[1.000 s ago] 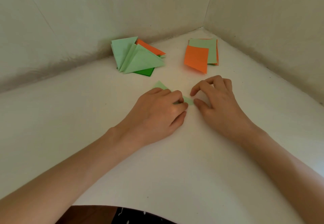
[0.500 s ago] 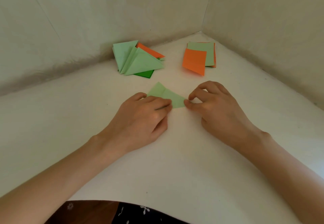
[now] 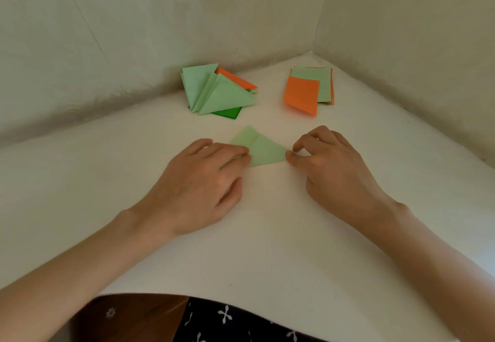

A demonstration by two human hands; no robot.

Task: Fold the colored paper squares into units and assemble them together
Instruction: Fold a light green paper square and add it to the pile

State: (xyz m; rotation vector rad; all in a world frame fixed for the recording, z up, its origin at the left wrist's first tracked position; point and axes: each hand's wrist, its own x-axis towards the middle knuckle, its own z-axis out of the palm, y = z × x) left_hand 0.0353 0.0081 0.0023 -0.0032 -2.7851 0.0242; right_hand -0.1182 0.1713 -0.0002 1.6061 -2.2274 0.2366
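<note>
Compared with a second before, more of the pale green folded paper [image 3: 263,151] showed between the hands; earlier the left hand had covered nearly all of it, and that hand had since slid back toward the person. The paper lay flat on the white table [image 3: 267,248], near its middle, with a crease running across its top layer.

The left hand [image 3: 198,186] rested palm down, its fingertips [image 3: 242,155] pressing the paper's left edge against the table. The right hand [image 3: 332,164] was curled, its thumb and forefinger pinching the paper's right corner.

Farther back, near the wall, sat a loose pile of folded triangles [image 3: 218,92]: several pale green, one orange, one dark green at the bottom. It had not shifted since the earlier view. To its right, well apart, lay a stack of flat squares [image 3: 312,88], orange on top and pale green under it, also unmoved.

No containers were on the table, and no writing or labels could be read anywhere. A dark cloth with small white flowers [image 3: 227,320] showed at the lower edge.
</note>
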